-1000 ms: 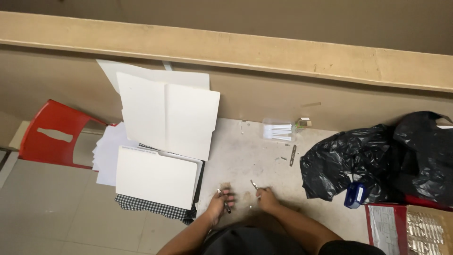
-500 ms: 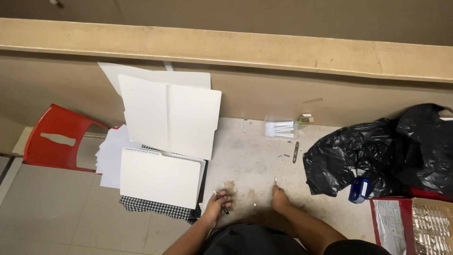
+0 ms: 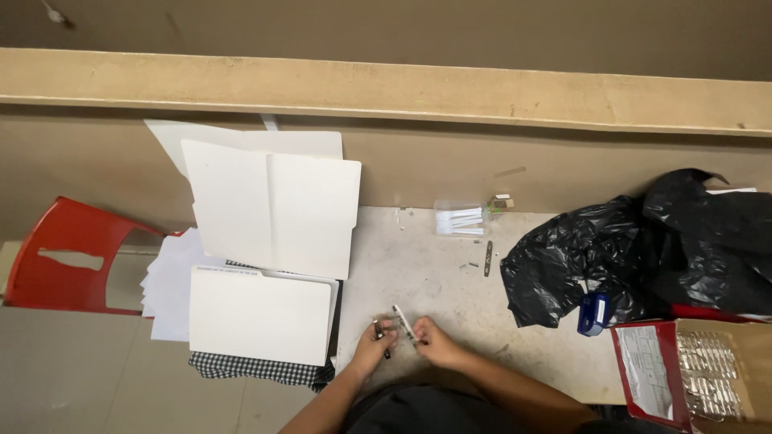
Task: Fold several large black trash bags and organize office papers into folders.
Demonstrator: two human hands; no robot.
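Note:
My two hands meet low in the middle of the head view, over a pale worn tabletop [image 3: 434, 265]. My left hand [image 3: 375, 344] pinches a small dark metal piece. In my right hand [image 3: 435, 341] is a thin silvery metal strip [image 3: 402, 320] that points up and to the left. The two hands are almost touching. What exactly the small pieces are is too small to tell.
White folders [image 3: 273, 205] lean on the wall at left, above a stack of white folders [image 3: 259, 315] on checked cloth. A red chair [image 3: 68, 253] is far left. Black plastic bags [image 3: 643, 241], a blue stapler [image 3: 593, 313] and a red box of metal clips [image 3: 700, 370] lie right. A clear packet [image 3: 460, 219] sits by the wall.
My hands had moved apart half a second ago and have come back together. The thin strip in my right hand now tilts up-left between them.

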